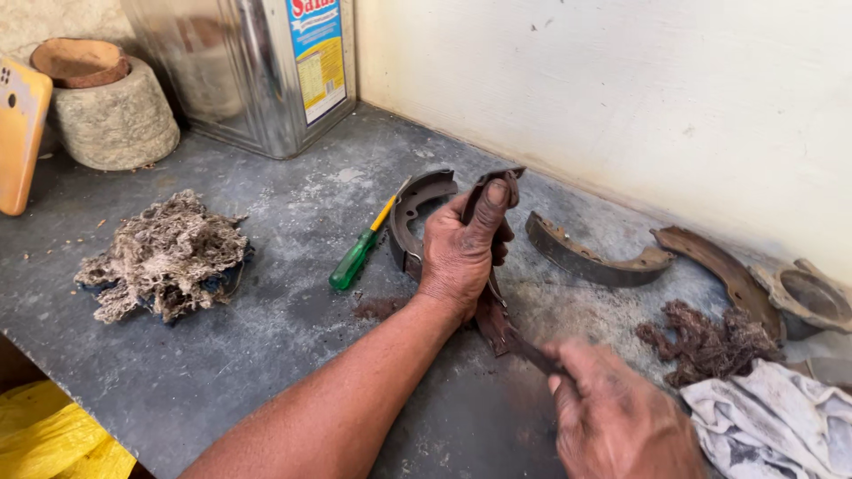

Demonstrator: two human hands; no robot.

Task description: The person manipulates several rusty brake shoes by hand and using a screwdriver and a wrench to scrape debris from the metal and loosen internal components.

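Head view: left hand (pixel 461 253) grips a rusty brake shoe (pixel 491 306), fingers wrapped over its upper end, thumb along the top edge. Shoe stands on edge on the grey worktop (pixel 266 337), just right of centre. Right hand (pixel 612 417) fingers closed around a thin dark tool (pixel 532 355), tip touching the shoe's lower end; can't tell what kind of tool.

Second shoe (pixel 417 200) lies just behind the left hand, partly hidden by it. Green-handled screwdriver (pixel 359 253) lies beside that shoe, to its left, yellow shank pointing up at it. Two more shoes by the wall: one (pixel 586 257) right of the held shoe, another (pixel 723 270) further right, ends nearly meeting. Round rusty metal part (pixel 812 297) at the far right edge.

Brown fibre wad (pixel 706 341) sits near the right hand, with a dirty white rag (pixel 772 417) just below it. Grey cotton waste pile (pixel 164 257) well off to the left. Big metal tin (pixel 253 66) with a label stands at the back corner, stone mortar (pixel 111 111) left of it. Rust dust on the worktop around the held shoe.
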